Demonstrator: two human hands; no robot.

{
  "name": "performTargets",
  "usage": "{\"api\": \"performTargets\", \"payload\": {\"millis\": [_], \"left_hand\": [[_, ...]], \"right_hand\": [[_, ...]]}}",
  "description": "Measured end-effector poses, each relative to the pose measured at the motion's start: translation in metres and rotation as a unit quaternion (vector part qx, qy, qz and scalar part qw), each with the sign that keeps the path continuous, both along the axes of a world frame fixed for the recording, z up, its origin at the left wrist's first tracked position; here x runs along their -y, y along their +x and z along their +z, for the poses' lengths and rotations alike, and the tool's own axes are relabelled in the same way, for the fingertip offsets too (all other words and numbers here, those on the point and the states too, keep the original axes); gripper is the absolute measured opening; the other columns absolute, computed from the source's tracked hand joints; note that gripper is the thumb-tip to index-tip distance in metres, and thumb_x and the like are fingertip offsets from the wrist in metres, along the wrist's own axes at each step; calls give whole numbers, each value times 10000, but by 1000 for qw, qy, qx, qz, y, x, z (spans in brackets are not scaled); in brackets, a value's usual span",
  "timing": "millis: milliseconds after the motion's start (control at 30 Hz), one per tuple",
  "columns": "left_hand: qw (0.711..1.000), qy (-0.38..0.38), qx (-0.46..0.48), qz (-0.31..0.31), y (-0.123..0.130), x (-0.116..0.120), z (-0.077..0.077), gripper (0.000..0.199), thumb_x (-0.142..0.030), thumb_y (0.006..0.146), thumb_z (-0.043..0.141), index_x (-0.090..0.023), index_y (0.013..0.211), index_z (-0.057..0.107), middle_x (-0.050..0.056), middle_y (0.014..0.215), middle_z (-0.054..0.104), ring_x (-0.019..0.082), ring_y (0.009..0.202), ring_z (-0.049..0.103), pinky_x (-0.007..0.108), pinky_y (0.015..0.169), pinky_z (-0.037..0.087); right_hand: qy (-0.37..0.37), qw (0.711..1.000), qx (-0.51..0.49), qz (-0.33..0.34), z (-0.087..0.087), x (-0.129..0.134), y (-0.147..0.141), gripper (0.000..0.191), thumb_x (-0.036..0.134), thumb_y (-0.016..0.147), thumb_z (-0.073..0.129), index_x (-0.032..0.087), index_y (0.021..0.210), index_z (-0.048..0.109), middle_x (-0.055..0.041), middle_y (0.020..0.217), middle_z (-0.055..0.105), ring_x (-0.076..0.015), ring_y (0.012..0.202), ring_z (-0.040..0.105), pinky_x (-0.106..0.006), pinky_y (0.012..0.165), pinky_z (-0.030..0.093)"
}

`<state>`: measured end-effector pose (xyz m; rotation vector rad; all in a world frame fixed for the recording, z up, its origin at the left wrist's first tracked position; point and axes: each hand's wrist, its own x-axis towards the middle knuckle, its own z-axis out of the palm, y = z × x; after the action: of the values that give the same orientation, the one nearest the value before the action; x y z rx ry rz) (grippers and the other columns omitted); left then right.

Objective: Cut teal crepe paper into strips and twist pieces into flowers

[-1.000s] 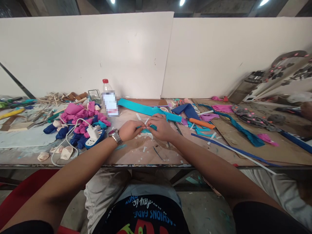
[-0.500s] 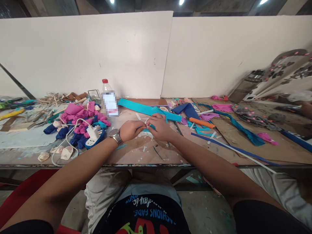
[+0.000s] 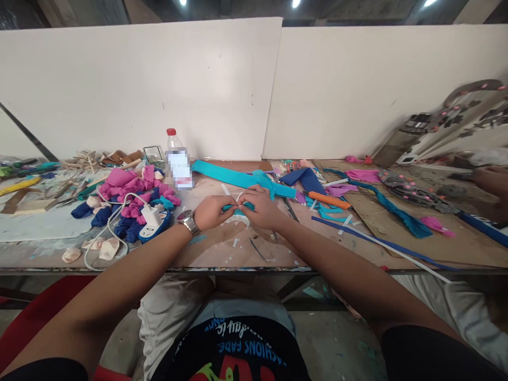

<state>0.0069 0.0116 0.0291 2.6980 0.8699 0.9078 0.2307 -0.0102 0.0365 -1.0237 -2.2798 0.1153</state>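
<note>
My left hand (image 3: 213,211), with a metal watch (image 3: 188,222) at the wrist, is closed in a pinch over the middle of the table. Fingertip to fingertip with it, my right hand (image 3: 260,208) pinches as well. Between them they hold a small piece of turquoise crepe paper (image 3: 238,211), mostly hidden by the fingers. A whitish curved strip (image 3: 241,219) shows just below it. Right behind my hands lies a long turquoise crepe paper strip (image 3: 226,174), bunched near its right part.
Pink and blue paper bundles (image 3: 130,193) and a white-and-blue power strip (image 3: 153,227) with a cable lie left. A bottle (image 3: 171,138) stands behind. An orange-handled cutter (image 3: 329,200), a blue strip (image 3: 381,242) and cardboard (image 3: 397,222) lie right. Another person's hand (image 3: 492,182) is at far right.
My fingers have shifted slightly, and more turquoise paper shows between them. At far right the other person's hand has moved further into view.
</note>
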Motion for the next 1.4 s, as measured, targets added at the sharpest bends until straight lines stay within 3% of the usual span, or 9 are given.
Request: {"api": "performTargets", "payload": {"millis": [167, 333, 500, 867, 1167, 1400], "left_hand": [[999, -4, -3, -32, 1, 0, 1, 250, -351, 1032, 516, -202, 1006, 716, 41, 901, 775, 185, 794, 692, 290, 754, 455], [999, -51, 10, -9, 1, 2, 4, 219, -361, 998, 570, -193, 989, 708, 34, 865, 761, 175, 736, 663, 289, 729, 450], [999, -50, 0, 3, 1, 2, 3, 185, -337, 965, 582, -197, 983, 702, 35, 879, 758, 184, 759, 660, 295, 739, 444], [998, -65, -13, -15, 2, 3, 4, 176, -327, 945, 585, -200, 996, 695, 39, 908, 754, 190, 787, 667, 293, 743, 453], [996, -87, 7, -7, 0, 3, 4, 201, -355, 939, 589, -182, 943, 692, 23, 850, 733, 170, 726, 615, 288, 734, 433], [993, -106, 20, -39, 1, 5, 5, 238, -381, 960, 574, -185, 931, 705, 33, 896, 749, 177, 780, 646, 292, 770, 457]], "right_hand": [[-11, 1000, 15, 11, 5, 1, 2, 172, 253, 992, 530, 222, 880, 657, -56, 985, 755, -287, 1133, 536, -437, 940, 312], [-13, 1000, -1, 10, 4, -2, 5, 183, 313, 1009, 540, 219, 907, 660, -64, 1017, 758, -303, 1152, 531, -450, 959, 297], [-14, 1000, -18, 19, 0, -5, 6, 162, 340, 983, 600, 232, 894, 681, -50, 984, 771, -296, 1135, 556, -441, 970, 311], [-25, 999, 19, 39, 2, -3, 5, 199, 311, 1011, 499, 219, 895, 632, -69, 977, 730, -287, 1115, 539, -436, 951, 323], [-25, 999, 6, 26, 3, -3, 7, 227, 380, 1019, 563, 223, 895, 672, -60, 1011, 759, -295, 1153, 547, -448, 980, 292], [-22, 999, 15, 37, 3, -2, 7, 206, 345, 1004, 545, 220, 889, 661, -66, 989, 748, -295, 1141, 555, -446, 983, 322]]}}
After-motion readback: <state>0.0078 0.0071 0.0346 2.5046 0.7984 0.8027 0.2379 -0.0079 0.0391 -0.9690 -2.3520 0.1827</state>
